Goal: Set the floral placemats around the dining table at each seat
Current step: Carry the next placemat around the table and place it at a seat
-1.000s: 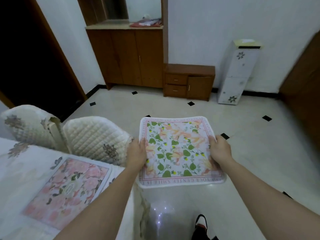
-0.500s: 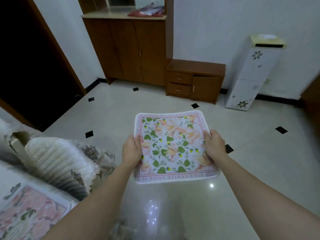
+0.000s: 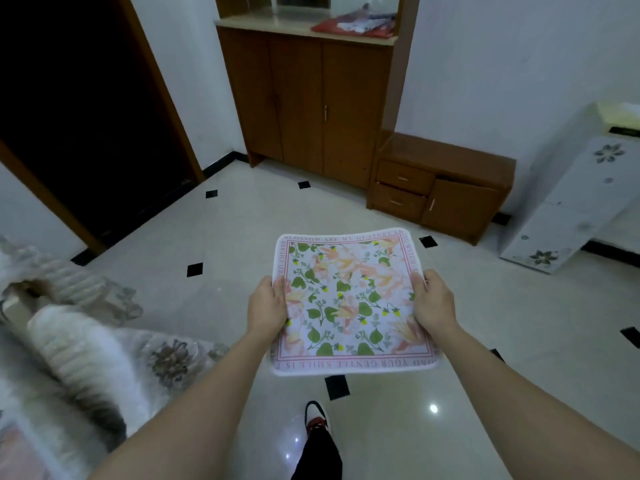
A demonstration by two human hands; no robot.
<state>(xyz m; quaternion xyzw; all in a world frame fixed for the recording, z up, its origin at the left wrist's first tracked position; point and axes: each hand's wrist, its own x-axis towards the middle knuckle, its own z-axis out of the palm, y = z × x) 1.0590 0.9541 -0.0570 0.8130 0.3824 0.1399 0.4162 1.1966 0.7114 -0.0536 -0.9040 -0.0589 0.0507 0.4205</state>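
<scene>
A square floral placemat (image 3: 349, 299) with green leaves, peach flowers and a lettered red border is held flat out in front of me, above the tiled floor. My left hand (image 3: 266, 308) grips its left edge, thumb on top. My right hand (image 3: 433, 304) grips its right edge the same way. The dining table is almost out of view; only a blurred pink corner of another placemat (image 3: 17, 455) shows at the bottom left.
Blurred quilted chair covers (image 3: 79, 344) fill the lower left. A dark doorway (image 3: 79, 109) is at the far left. A tall wooden cabinet (image 3: 304, 98), a low drawer unit (image 3: 440, 185) and a white floral appliance (image 3: 581, 202) line the back wall. My shoe (image 3: 317, 415) steps on glossy floor.
The view has swung right and away from the table; the laid pink placemat has slid nearly out of frame. Both hands keep the same hold on the placemat as I walk forward.
</scene>
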